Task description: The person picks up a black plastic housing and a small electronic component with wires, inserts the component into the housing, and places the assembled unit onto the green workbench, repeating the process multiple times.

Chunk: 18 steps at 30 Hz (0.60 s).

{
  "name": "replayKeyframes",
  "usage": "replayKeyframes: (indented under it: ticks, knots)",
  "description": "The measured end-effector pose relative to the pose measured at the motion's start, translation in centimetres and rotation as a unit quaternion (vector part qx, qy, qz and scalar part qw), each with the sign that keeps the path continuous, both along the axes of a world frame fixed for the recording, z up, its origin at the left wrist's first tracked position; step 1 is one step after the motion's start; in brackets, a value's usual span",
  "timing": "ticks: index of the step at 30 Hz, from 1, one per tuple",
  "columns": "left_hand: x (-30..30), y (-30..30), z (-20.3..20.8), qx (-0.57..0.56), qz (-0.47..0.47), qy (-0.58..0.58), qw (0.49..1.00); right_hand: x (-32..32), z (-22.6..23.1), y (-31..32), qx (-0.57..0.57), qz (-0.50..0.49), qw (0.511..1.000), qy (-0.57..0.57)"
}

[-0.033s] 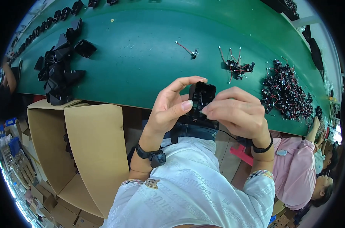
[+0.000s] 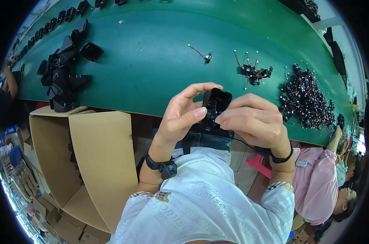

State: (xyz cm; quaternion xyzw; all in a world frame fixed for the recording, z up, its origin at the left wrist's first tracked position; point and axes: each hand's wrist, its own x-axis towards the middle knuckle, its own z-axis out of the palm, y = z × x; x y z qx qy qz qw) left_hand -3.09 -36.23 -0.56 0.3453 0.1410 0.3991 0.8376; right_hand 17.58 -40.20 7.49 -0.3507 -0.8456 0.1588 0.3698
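My left hand [image 2: 183, 107] grips a black plastic housing [image 2: 218, 97] between thumb and fingers, above my lap at the table's near edge. The hollow side of the housing faces up, with small dark parts inside. My right hand [image 2: 253, 120] is closed in a pinch, its fingertips at the housing's lower right. Whatever those fingertips hold, if anything, is hidden. Beyond my hands, a small black part with a red wire [image 2: 208, 57] lies on the table, and a small cluster of wired parts [image 2: 255, 72] lies to its right.
On the green table [image 2: 152, 53], a large heap of wired parts [image 2: 308, 95] lies right and a pile of black housings [image 2: 62, 77] left. An open cardboard box [image 2: 105, 162] stands below the left edge. A person in pink [image 2: 316, 183] sits at my right.
Both hands keep almost the same pose. The housing in my left hand has shifted very slightly to the right.
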Motion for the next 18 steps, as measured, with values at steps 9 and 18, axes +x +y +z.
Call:
replayKeyframes:
  ticks: [9, 18]
  knots:
    - [-0.6, -0.1, -0.6, -0.131, -0.081, -0.035, 0.987, 0.0, 0.9, 2.1, 0.005, 0.102, 0.995, -0.018]
    - [0.2, -0.6, -0.4, -0.005, 0.068, -0.011, 0.998, -1.2, -0.5, 1.1, -0.042, -0.018, 0.998, 0.041]
